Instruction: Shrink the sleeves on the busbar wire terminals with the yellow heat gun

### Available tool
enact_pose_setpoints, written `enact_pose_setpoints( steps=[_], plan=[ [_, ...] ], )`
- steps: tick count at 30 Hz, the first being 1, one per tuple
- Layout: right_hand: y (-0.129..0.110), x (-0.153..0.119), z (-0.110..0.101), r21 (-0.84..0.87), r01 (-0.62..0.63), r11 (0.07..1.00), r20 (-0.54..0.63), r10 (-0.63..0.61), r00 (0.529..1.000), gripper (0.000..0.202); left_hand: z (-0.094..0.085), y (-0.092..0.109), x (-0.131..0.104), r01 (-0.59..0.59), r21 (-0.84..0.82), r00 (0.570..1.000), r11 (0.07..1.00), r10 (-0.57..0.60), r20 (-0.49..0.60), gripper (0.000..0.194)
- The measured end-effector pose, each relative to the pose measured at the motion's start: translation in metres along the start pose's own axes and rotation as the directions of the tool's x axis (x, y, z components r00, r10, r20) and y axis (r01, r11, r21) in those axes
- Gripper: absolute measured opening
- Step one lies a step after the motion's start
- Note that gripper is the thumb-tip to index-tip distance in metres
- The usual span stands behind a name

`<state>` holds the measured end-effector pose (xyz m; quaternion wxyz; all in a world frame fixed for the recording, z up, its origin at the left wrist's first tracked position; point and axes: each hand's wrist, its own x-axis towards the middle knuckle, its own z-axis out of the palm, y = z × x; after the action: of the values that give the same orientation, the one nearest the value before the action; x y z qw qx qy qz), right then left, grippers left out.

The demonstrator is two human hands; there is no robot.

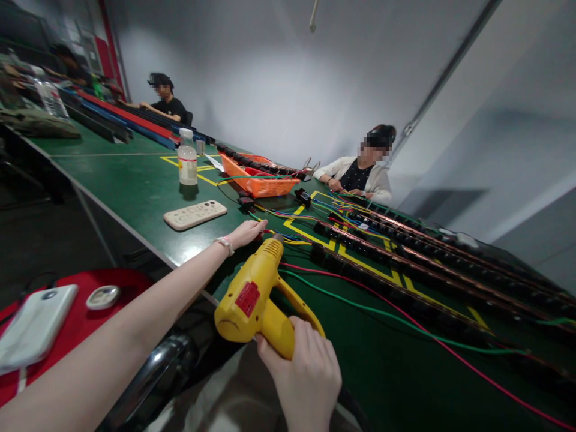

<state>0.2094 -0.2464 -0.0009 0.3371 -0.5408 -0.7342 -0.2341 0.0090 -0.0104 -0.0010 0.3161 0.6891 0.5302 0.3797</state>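
Observation:
My right hand (310,372) is wrapped round the handle of a yellow heat gun (249,294) with a red label on its side. Its metal nozzle (278,238) points away from me, towards coloured wires (294,240) at the table edge. Just left of the nozzle, my left hand (247,233) has its fingers closed on the wires; the exact spot they pinch is partly hidden. Those wires run to a long black bar assembly (351,267) on the right. A black connector (245,203) lies beyond my left fingers.
On the green table (135,192) stand a bottle (187,159), a phone in a patterned case (195,215) and an orange basket (261,187). More copper-coloured bars (400,231) lie to the right. A co-worker (360,174) sits across. Left is a red stool (103,282) with a white phone (38,324).

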Motion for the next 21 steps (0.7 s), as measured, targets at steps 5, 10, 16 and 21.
enact_pose_setpoints(
  steps=[5, 10, 16, 21],
  plan=[
    [-0.011, 0.008, 0.01, 0.052, -0.007, 0.999, 0.002, 0.007, 1.0, 0.044, -0.002, 0.006, 0.0, 0.05, -0.02, 0.998, 0.999, -0.051, -0.03, 0.064],
    [-0.016, 0.012, 0.015, 0.074, 0.0, 0.997, 0.001, 0.0, 1.0, 0.043, -0.003, 0.005, 0.002, 0.061, -0.086, 0.997, 0.994, -0.064, -0.035, 0.058],
    [-0.015, 0.012, 0.015, 0.084, 0.008, 0.996, 0.009, -0.009, 1.0, 0.048, -0.002, 0.003, 0.001, 0.056, -0.091, 0.997, 0.994, -0.06, -0.042, 0.055],
    [-0.014, 0.013, 0.013, 0.1, -0.007, 0.995, 0.014, 0.005, 1.0, 0.054, -0.003, 0.004, 0.001, 0.049, -0.077, 0.998, 0.996, -0.052, -0.039, 0.055]
  ],
)
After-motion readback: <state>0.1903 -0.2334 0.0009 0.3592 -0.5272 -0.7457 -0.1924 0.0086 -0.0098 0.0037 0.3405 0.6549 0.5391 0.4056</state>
